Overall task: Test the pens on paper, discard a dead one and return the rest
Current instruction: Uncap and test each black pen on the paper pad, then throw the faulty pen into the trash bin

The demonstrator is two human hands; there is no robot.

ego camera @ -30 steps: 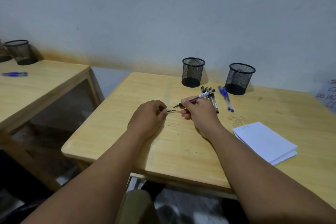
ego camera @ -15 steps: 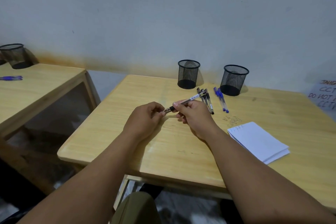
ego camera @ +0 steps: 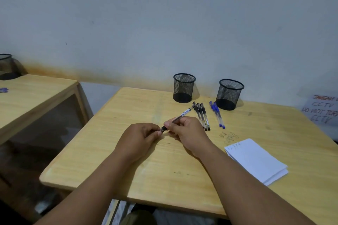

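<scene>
My right hand [ego camera: 186,130] grips a black pen [ego camera: 182,115] by its barrel, the pen slanting up and right over the wooden desk [ego camera: 164,170]. My left hand [ego camera: 140,138] is closed on the pen's lower tip end, which is hidden by its fingers; a cap cannot be made out. Three black pens [ego camera: 202,116] lie side by side just right of my right hand. Two blue pens [ego camera: 216,114] lie beyond them. A white notepad [ego camera: 256,160] with small ink marks at its top corner lies to the right.
Two black mesh cups stand at the desk's back edge, one [ego camera: 184,87] left and one [ego camera: 230,94] right. A second desk [ego camera: 31,97] at left carries another mesh cup [ego camera: 6,66] and a blue pen [ego camera: 2,90]. A handwritten sign [ego camera: 322,109] leans at far right.
My hands have come together: the gap between them has closed and my left fingers now cover the pen's tip end. The view tilted slightly downward.
</scene>
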